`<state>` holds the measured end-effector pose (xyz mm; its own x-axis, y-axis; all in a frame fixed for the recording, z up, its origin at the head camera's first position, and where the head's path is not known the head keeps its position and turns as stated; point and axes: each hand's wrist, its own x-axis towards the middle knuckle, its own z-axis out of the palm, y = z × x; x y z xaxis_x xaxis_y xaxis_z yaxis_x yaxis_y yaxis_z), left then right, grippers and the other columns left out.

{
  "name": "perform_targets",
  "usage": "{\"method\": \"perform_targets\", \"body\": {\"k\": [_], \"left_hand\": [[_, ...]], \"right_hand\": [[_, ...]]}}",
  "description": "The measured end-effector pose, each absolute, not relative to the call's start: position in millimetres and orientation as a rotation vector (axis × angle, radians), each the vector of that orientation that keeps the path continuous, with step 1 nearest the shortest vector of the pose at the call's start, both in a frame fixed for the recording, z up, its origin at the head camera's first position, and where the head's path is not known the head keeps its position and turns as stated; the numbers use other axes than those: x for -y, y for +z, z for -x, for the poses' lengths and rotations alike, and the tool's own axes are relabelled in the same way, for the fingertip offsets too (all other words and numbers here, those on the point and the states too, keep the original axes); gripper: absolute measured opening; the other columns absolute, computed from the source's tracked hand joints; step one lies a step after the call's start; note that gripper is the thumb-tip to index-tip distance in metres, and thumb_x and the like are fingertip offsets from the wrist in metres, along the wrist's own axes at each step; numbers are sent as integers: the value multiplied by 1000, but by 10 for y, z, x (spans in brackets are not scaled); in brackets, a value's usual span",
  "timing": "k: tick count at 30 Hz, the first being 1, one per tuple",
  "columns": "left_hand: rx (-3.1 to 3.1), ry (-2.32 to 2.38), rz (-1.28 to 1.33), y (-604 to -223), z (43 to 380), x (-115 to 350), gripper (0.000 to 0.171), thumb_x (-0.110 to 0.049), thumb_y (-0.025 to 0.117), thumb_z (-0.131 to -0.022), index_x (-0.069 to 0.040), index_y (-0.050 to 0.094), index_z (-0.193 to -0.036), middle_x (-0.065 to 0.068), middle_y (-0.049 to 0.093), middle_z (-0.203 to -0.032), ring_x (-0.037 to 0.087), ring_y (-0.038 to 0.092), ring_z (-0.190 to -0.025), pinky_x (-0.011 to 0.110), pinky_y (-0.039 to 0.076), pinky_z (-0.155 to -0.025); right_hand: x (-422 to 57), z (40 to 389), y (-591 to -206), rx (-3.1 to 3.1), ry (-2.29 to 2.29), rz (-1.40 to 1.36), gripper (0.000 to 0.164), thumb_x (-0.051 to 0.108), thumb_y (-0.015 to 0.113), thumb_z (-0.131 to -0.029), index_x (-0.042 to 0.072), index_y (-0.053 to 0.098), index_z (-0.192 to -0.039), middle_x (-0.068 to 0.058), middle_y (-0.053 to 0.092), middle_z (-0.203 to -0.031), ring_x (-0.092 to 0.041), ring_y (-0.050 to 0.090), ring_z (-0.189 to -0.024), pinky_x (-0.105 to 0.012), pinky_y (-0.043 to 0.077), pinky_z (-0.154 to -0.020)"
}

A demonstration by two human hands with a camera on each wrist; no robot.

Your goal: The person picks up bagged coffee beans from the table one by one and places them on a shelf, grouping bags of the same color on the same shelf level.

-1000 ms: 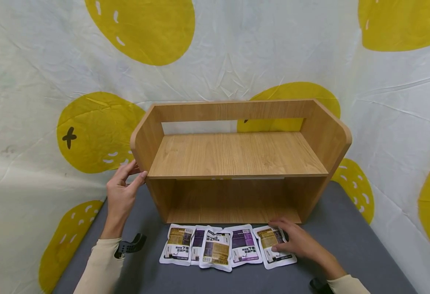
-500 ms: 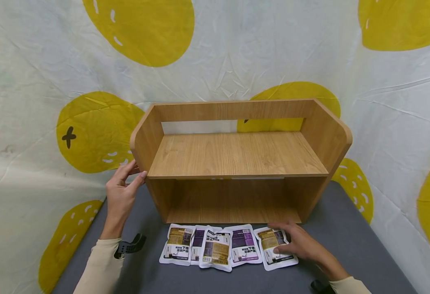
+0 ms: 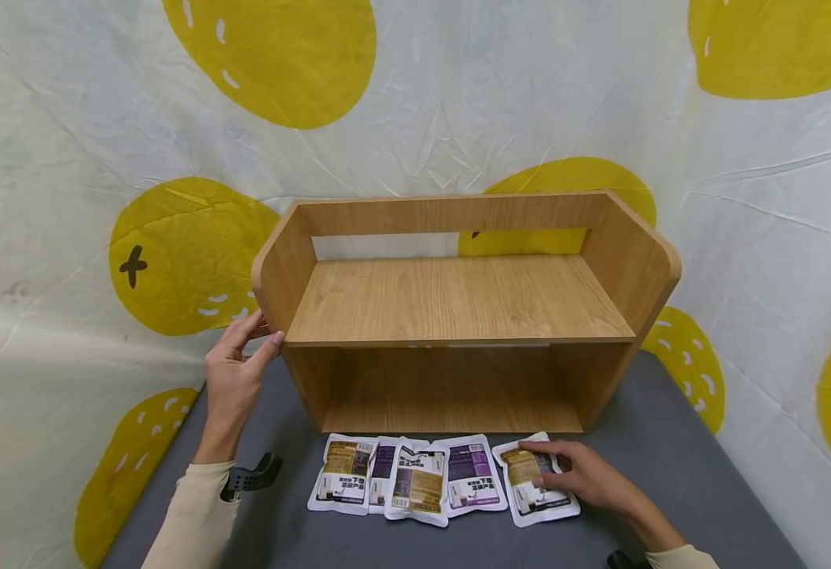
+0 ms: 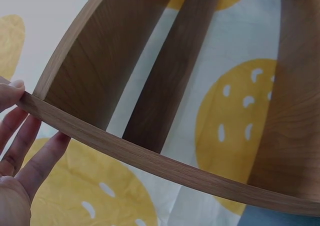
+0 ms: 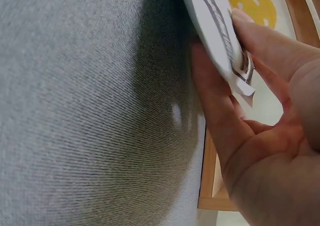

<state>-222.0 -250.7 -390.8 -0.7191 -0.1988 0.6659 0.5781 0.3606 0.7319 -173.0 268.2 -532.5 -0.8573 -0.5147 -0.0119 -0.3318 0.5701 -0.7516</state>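
My left hand grips the left side panel of a two-tier wooden shelf. In the left wrist view its thumb lies on one face of the panel's edge, with the fingers on the other. The right hand pinches the rightmost white pouch, which has a gold panel and black print. As the right wrist view shows, the pouch's edge runs between thumb and fingers, tilted off the grey cloth. To its left lie a purple-panelled pouch and a gold one.
More pouches overlap at the row's left end, including a gold one. The row lies on a grey cloth-covered table, right in front of the shelf's lower front edge. A white curtain with yellow shapes hangs behind.
The rightmost pouch has shifted slightly right and toward me. The right hand's fingers have moved from its top edge down onto its right side. My left hand stays put.
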Motion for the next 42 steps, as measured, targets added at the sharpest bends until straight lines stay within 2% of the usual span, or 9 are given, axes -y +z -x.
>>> {"method": "perform_targets", "body": {"k": [3,6,11,14,18,22,29,36,42], "left_hand": [[1931,-1427,333,-3909,2224,2518,54,5,76,-87,-16,67,-136,8,64,-116,11,66,-105,17,61,-76],[1932,-1428,337,-3893,2217,2515,54,3,76,-87,-19,67,-135,7,65,-116,11,67,-105,17,61,-76],[1923,-1431,351,-3874,2217,2511,53,3,76,-88,-19,68,-135,6,65,-115,12,67,-104,18,62,-75],[1918,-1432,357,-3872,2230,2512,53,4,76,-88,-19,68,-135,7,65,-115,12,67,-104,19,62,-75],[1918,-1431,356,-3877,2244,2514,52,3,76,-88,-19,68,-135,8,65,-115,11,67,-104,19,62,-76],[1920,-1433,355,-3888,2244,2513,52,3,75,-88,-19,68,-135,8,65,-115,12,67,-104,19,62,-75],[1914,-1453,350,-3901,2223,2511,52,4,75,-88,-18,68,-134,5,66,-114,12,67,-103,19,62,-76],[1920,-1458,319,-3898,2206,2512,52,3,76,-87,-19,69,-134,4,66,-114,11,68,-103,19,62,-76],[1921,-1457,315,-3892,2198,2507,51,2,77,-87,-18,69,-133,3,66,-114,10,68,-103,19,62,-76]], "right_hand": [[-2700,1723,-5334,-2518,-1226,732,46,29,72,-96,8,66,-137,-13,67,-132,-4,56,-107,-15,47,-84],[-2717,1722,-5342,-2464,-1326,737,42,21,71,-97,3,66,-134,-17,67,-125,-4,56,-95,-16,47,-75],[-2732,1721,-5346,-2348,-1456,704,45,15,73,-95,-5,62,-134,-21,66,-112,-3,62,-78,-20,56,-65],[-2741,1717,-5334,-2284,-1490,682,47,12,71,-96,-8,58,-136,-24,63,-113,-6,64,-74,-23,59,-63],[-2749,1719,-5311,-2277,-1488,654,47,11,70,-97,-8,57,-138,-29,59,-124,-9,64,-85,-24,59,-68],[-2745,1718,-5293,-2290,-1492,611,47,11,71,-95,-4,58,-137,-28,59,-125,-12,62,-94,-25,60,-73],[-2734,1686,-5218,-2325,-1518,608,48,12,74,-93,-6,58,-135,-28,58,-125,-14,62,-97,-26,61,-74],[-2719,1661,-5076,-2384,-1495,513,51,17,76,-92,2,59,-137,-27,54,-133,-22,61,-102,-25,60,-75],[-2663,1627,-4932,-2350,-1545,504,55,16,76,-93,-1,55,-141,-28,53,-134,-19,62,-98,-28,62,-72]]}}
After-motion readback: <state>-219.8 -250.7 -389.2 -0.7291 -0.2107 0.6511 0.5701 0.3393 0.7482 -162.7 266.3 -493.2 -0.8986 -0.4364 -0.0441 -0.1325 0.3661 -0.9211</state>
